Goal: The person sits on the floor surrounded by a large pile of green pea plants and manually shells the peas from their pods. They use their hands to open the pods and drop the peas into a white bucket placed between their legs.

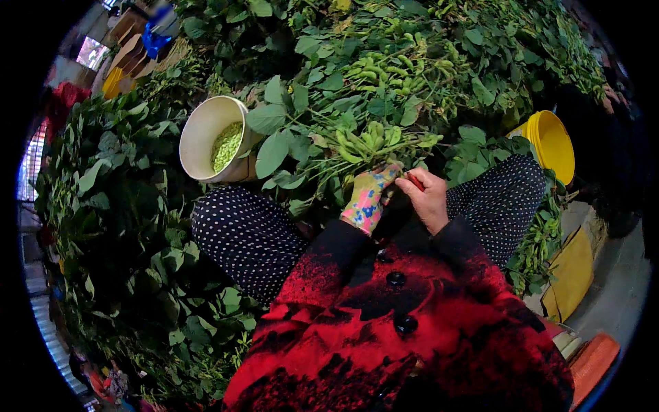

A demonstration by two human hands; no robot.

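Note:
My left hand (368, 198), in a flowered work glove, is closed at the near edge of a cluster of green soybean pods (368, 140). Its fingertips are partly hidden, so how many pods it grips is unclear. Bare and close beside it, my right hand (428, 198) pinches a small tool with a red handle (416, 182); the tool's working end cannot be made out. Thin stems and broad leaves of soybean plants (280, 131) spread out just beyond both hands. To the left, a white bucket (198, 134) leans tilted and contains shelled green beans (226, 147).
A yellow bucket (556, 147) lies tipped beyond my right knee (499, 201). Heaped soybean plants (128, 221) surround me on the left and ahead. Cardboard boxes (123, 49) and a blue bag (154, 41) are at far left. An orange sack (594, 368) sits at lower right.

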